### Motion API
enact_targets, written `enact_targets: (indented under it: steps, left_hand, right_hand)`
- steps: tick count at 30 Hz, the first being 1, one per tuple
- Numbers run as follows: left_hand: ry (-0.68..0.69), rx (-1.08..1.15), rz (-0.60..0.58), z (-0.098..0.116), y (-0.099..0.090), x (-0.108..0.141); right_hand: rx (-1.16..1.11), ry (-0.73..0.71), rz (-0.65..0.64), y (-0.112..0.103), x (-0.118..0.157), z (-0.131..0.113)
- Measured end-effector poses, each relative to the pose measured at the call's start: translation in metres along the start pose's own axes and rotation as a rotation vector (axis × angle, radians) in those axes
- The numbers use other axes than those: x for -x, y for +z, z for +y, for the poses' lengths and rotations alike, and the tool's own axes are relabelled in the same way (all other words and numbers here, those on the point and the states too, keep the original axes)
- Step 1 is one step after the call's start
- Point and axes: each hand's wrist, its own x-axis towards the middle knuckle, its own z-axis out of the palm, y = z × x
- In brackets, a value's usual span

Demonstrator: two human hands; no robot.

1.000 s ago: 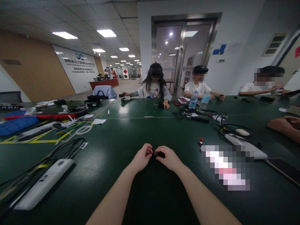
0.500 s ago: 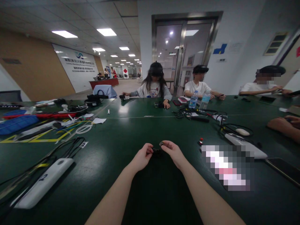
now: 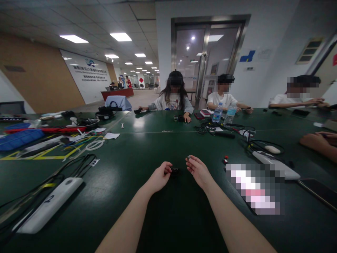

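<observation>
Holding in the left hand [image 3: 161, 176], between thumb and bent fingers at its near-left end, a small black object [image 3: 175, 170], low at the near middle of the green table [image 3: 147, 147]; not showing clearly whether touching the surface. Pinching in the right hand [image 3: 200, 173], at the tips of thumb and forefinger, a tiny greyish piece [image 3: 188, 158], too small to identify; holding it apart from the black object, to the right and higher in the view. Curling the other right-hand fingers loosely beneath. Having next to the right a small red-and-white item [image 3: 225, 160], a pixelated patch [image 3: 254, 189], a slanting white power strip [image 3: 276, 166], a pale rounded object [image 3: 272, 149] and a dark flat device [image 3: 319, 191]. Having to the left a second white strip [image 3: 51, 205] marked 2, black cables [image 3: 82, 168], a coil of white cable [image 3: 94, 145], a paper sheet [image 3: 112, 136] and a blue tray [image 3: 21, 140]. Listing farther out a small metal piece [image 3: 122, 125] and two water bottles [image 3: 217, 113], standing upright near tangled black cords [image 3: 206, 128]. Facing, across the table, a person in a dark headset [image 3: 175, 79], with one hand [image 3: 187, 117] down on the tabletop; counting two more people seated along to the right, plus another person's hands [image 3: 317, 144] at the right edge.
</observation>
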Motion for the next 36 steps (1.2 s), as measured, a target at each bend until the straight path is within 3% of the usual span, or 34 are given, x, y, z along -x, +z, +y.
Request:
enact_targets:
  steps: [12, 16, 23, 30, 36]
  left_hand:
    - [-0.001, 0.002, 0.017, 0.002, 0.000, 0.000]
    - [-0.024, 0.042, 0.063, 0.002, 0.000, -0.001]
    - [-0.030, 0.025, 0.088, 0.011, 0.000, -0.001]
    - [0.004, -0.011, 0.088, 0.013, 0.005, -0.005]
    - [-0.054, -0.040, 0.122, 0.014, 0.003, -0.006]
  right_hand:
    - [-0.132, 0.026, 0.022, 0.002, 0.000, 0.001]
    - [0.079, -0.048, -0.031, 0.005, 0.004, 0.002]
    - [0.503, -0.212, -0.279, 0.015, 0.014, 0.001]
    - [0.623, -0.225, -0.343, 0.021, 0.020, -0.004]
    - [0.554, -0.206, -0.260, 0.016, 0.015, -0.004]
